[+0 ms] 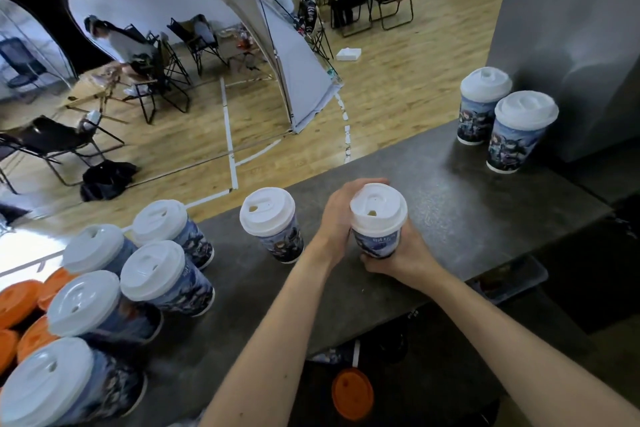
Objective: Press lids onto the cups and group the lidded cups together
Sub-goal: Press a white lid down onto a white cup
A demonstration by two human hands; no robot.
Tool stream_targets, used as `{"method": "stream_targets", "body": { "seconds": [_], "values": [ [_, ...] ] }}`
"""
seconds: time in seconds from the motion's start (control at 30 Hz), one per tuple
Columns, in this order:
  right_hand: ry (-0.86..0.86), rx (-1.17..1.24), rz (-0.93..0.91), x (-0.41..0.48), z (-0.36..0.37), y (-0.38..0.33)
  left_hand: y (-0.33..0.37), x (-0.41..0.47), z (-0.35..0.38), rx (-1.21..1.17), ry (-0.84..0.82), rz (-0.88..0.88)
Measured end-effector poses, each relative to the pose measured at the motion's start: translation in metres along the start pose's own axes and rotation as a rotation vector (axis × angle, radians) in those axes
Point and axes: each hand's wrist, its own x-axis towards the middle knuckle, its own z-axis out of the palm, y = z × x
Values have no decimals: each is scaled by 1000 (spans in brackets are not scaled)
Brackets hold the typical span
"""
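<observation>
Grey stone counter [467, 218], far edge over a wooden floor. Item: five lidded cups [162, 277] grouped at its left end; two cups [505, 128] near the right far corner; one cup [273, 222] mid-counter. Item: held cup [377, 232], centre, lid [378, 206] on. My left hand [341, 215] wraps its far side, right hand [398, 258] cups its base, both closed round it. I judge it light, thin-walled, crushable; hold low, press at the rim.
</observation>
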Motion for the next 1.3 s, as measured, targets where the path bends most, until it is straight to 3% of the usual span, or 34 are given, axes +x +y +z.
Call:
{"method": "stream_targets", "body": {
  "seconds": [0.1, 0.3, 0.37, 0.5, 0.57, 0.8, 0.97, 1.03, 1.3],
  "values": [
    [11, -11, -2, 0, 4, -2, -2, 0, 0, -17, 12, 38],
    [90, 56, -14, -6, 2, -4, -22, -12, 20, -86, 372, 190],
    [53, 3, -28, -5, 4, -3, -22, -7, 19, -100, 317, 127],
    [-11, -68, 10, 1, 3, -1, -9, 0, -2, -141, -44, -77],
    [3, -76, 13, 0, 4, -1, -6, -2, -3, -151, -35, -61],
    [115, 21, 1, -3, 7, -3, -15, -13, 16, -112, 280, 88],
    [72, -98, 2, -3, 5, -6, 2, -3, 3, -72, -10, -52],
    [75, -98, 2, -4, 6, -9, 3, -1, -3, -68, -26, -38],
    [77, 41, -44, -11, 1, -17, -15, -20, 16, -192, 396, 119]
  ]
}}
